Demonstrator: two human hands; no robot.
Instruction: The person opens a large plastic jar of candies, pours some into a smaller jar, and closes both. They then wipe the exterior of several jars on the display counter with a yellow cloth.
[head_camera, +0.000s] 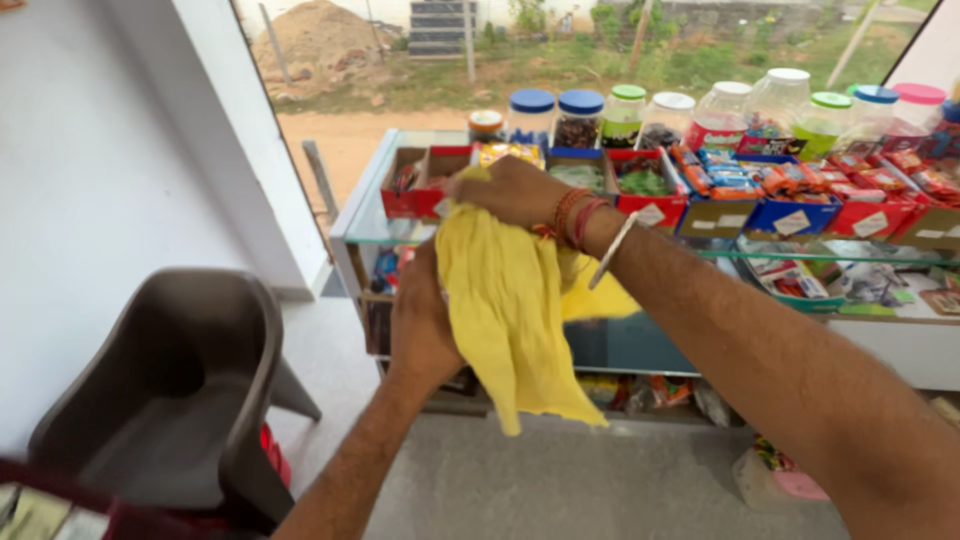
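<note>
Two hands on one yellow cloth (510, 320), held in the air in front of a glass display table (360, 225).

Right hand (510, 190): grip closed over the top edge of the cloth, fingers curled round the bunched fabric, knuckles up. Wrist carries red and orange threads (573, 218) and a thin pale bangle (612, 250).

Left hand (425, 320): back of the hand faces the camera, pressed against the left side of the cloth lower down. Fingers are hidden behind the fabric, so I cannot tell how far that grip is closed.

Cloth: thin, soft, crinkled weave, matte. It hangs from the right hand in loose vertical folds and tapers to a point at the bottom; it touches nothing below.

Surroundings:
- Table top is clear glass in a pale frame, with packets visible on the shelves beneath.
- Row of shallow red and blue cardboard trays (655, 195) on the glass, filled with small glossy wrapped sweets.
- Behind the trays, a line of clear plastic jars (625, 115) with blue, green, white and pink screw lids.
- Moulded brown plastic chair (175, 390), smooth and rounded, stands at lower left against a white wall.
</note>
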